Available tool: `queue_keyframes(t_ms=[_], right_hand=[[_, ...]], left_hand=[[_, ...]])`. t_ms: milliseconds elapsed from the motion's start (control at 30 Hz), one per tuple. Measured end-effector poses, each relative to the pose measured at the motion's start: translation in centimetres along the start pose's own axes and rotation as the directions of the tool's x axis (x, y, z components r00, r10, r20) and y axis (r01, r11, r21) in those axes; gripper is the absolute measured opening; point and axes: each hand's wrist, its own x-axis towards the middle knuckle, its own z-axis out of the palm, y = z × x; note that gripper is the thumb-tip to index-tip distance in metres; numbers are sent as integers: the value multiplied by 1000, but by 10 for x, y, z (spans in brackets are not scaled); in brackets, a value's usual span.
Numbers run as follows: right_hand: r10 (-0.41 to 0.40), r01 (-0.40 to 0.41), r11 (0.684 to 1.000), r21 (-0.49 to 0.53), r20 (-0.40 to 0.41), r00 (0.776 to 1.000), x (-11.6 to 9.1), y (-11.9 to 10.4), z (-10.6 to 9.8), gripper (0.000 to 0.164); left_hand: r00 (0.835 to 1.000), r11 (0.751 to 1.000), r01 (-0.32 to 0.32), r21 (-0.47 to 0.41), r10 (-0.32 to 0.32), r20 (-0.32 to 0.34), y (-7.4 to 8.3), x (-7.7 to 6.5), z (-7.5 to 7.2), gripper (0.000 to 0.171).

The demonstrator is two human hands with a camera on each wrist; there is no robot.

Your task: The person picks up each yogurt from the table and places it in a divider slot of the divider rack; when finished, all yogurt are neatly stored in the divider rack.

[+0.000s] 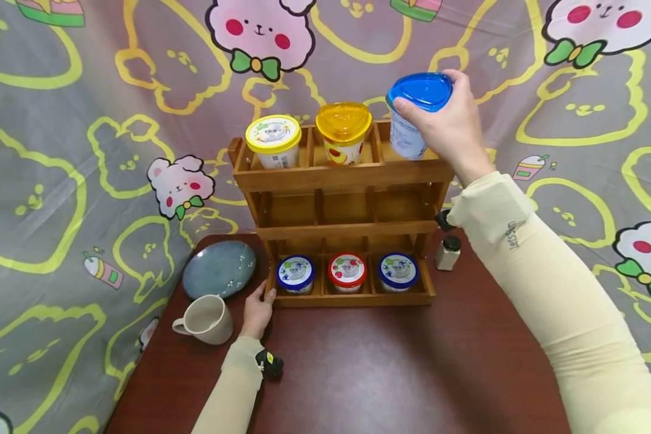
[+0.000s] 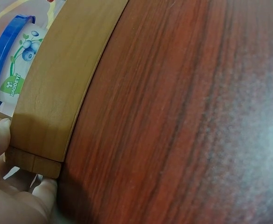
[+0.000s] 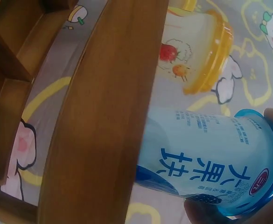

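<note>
My right hand [image 1: 451, 123] grips a blue-lidded plastic cup [image 1: 407, 135] by its lid, thumb on the near side. The cup's base reaches into the top right compartment of a three-tier wooden rack [image 1: 342, 176]. In the right wrist view, the rack's front board hides the lower end of the cup [image 3: 206, 158]. My left hand [image 1: 257, 314] holds the rack's bottom left corner, thumb above and fingers around the end, as the left wrist view shows. Also on the top tier stand a yellow-lidded tub [image 1: 273, 134] and an orange-lidded cup [image 1: 344, 129].
Two blue-lidded tubs, left [image 1: 295, 273] and right [image 1: 398, 271], flank a red-lidded tub [image 1: 347, 271] on the bottom tier. Left of the rack are a grey-blue plate [image 1: 219, 269] and a beige mug [image 1: 208, 319]. A small black-capped jar [image 1: 448, 253] stands right. Patterned cloth hangs behind.
</note>
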Motion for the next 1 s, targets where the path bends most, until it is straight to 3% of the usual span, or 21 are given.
queue_keyframes(t_ms=[267,467,667,1000], right_hand=[[50,-51,993,-110,-14,999,5,8,17,109],[71,-87,969,-229,-78,994,4,18,30,112],[89,-118,965,-235,-130,988,2,20,32,114],[70,-99,968,-230,-131,989,2,24,33,121]], left_hand=[[1000,1000,-2,-21,2,9,-1,-4,3,49],[1000,1000,10,-25,-9,22,1,-5,3,50],[999,1000,8,-24,-8,32,0,-2,1,51],[1000,999,7,-45,-6,28,-1,-1,1,51]])
